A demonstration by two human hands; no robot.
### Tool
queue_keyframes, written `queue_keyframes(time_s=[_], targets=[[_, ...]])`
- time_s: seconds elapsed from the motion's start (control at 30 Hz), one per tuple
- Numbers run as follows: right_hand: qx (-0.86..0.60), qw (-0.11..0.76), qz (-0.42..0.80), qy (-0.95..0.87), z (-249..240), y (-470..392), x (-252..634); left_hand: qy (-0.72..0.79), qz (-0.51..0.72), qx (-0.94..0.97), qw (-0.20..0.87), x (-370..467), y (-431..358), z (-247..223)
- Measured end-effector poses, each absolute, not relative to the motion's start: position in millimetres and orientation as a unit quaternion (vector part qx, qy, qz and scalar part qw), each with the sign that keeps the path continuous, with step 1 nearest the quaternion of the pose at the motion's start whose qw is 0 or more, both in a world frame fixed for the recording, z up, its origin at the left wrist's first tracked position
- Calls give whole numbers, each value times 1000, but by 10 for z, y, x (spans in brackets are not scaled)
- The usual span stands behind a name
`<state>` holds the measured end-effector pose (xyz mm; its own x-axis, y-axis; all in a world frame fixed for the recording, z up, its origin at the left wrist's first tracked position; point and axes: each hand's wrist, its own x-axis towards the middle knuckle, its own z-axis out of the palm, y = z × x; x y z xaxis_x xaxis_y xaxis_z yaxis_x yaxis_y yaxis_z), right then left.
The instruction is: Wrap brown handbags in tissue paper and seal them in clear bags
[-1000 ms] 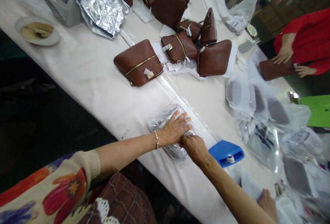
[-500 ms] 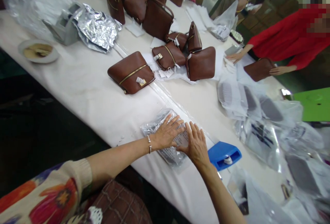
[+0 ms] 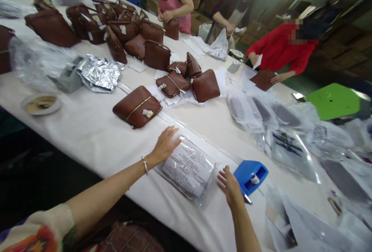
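Observation:
A clear plastic packet with printed text [image 3: 188, 167] lies flat on the white-covered table [image 3: 95, 139]. At the packet's upper left edge is my left hand [image 3: 165, 143], fingers spread and holding nothing. My right hand [image 3: 229, 184] stands open just off the packet's right edge, between it and a blue tape dispenser [image 3: 251, 178]. Beyond my left hand rests a brown bag with a gold zip [image 3: 137, 107]. A smaller brown zipped bag [image 3: 173, 83] and a plain brown bag [image 3: 205, 85] sit behind it on white paper.
Many brown bags [image 3: 119, 31] crowd the back left. Silver foil [image 3: 100, 72] and a plate [image 3: 42, 103] are at left. Bags wrapped in clear plastic [image 3: 290, 147] cover the right side. A person in red [image 3: 276, 48] holds a brown bag [image 3: 263, 78] across the table.
My hands have moved apart from over the packet to its two sides, uncovering its printed face. The view has tilted up, showing more people and bags at the back.

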<state>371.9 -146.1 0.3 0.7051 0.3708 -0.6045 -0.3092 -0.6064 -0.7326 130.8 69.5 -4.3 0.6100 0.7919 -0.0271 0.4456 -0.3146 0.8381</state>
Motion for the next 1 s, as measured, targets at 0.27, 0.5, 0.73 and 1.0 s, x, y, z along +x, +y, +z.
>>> queue_keyframes(time_s=[0.27,0.5,0.73,1.0], targets=[[-732,517,442,-19,191,-1109,3570,329,133,734,579,1417,984,193],[-760,563,301,-119,516,-1446,3327,252,188,704,637,1165,854,434],[-849,474,184,-148,111,-1681,2992,295,167,829,445,862,802,-31],[-853,264,22,-448,107,-1087,2813,253,142,911,293,1466,859,-35]])
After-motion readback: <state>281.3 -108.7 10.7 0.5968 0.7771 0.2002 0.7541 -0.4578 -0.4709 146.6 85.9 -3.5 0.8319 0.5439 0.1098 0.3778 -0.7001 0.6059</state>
